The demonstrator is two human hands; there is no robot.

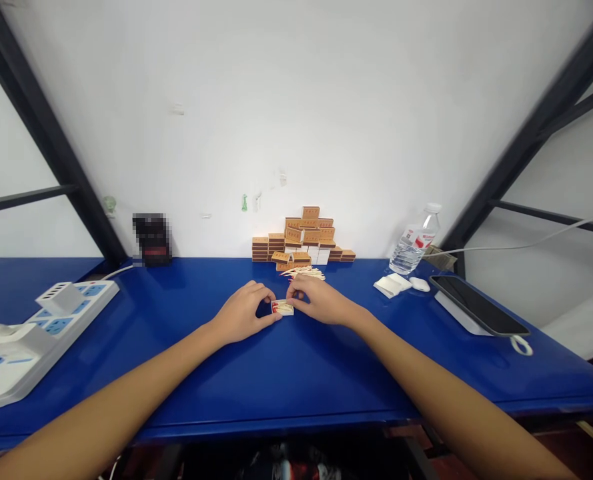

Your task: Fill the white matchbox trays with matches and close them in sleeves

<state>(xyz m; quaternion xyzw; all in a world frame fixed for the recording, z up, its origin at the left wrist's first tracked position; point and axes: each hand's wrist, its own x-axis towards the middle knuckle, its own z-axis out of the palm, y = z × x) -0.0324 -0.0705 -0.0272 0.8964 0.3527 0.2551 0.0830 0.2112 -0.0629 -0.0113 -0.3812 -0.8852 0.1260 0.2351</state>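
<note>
A small white matchbox tray [283,311] with red-tipped matches [280,306] lying in it is at the middle of the blue table. My left hand [243,312] grips the tray's left end, thumb along its near side and fingers curled at the back. At the tray's right end, my right hand [319,300] has its thumb and fingers pinched together; whatever is between them is too small to make out. Just behind that hand lies a loose pile of matches [316,273], partly hidden by it. Orange-brown matchboxes [310,235] are stacked against the wall beyond.
On the left stands a white power strip [83,310] with plugs. A pixelated dark object [152,241] sits by the wall. To the right are a water bottle [416,240], a white tissue packet [393,285], a white earphone case [419,285] and a phone [479,305].
</note>
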